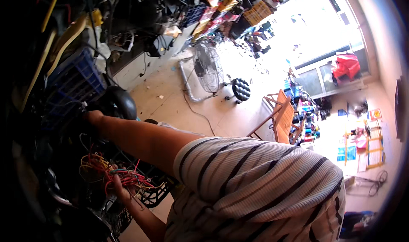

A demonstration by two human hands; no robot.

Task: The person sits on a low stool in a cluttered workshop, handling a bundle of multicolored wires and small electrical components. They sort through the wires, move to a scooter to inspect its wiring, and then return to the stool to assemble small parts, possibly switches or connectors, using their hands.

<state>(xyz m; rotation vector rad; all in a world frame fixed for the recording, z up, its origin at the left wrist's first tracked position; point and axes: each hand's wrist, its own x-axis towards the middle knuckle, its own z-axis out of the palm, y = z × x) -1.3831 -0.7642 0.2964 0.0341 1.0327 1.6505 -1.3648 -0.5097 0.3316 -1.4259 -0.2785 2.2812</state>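
Observation:
My left hand (119, 189) comes in from the lower edge and is closed around a tangled bundle of wires (128, 177). Red strands dominate, with yellow and a few green ones, and loose ends fan out over the palm and thumb. My right arm, in a striped short sleeve, stretches across to the left. At its end my right hand (93, 117) is in deep shadow beside a blue plastic crate (81, 78). Its fingers are hidden there, so I cannot make out what they touch. A rounded black thing (120, 102) lies just beyond that hand.
A black openwork crate (157, 193) is below my forearms. Out on the floor are a standing fan (207, 67), a round black stool (241, 90) and a wooden chair (283, 116). Cluttered goods and yellow crates (257, 13) line the far side. A trailing cable (198, 113) crosses the floor.

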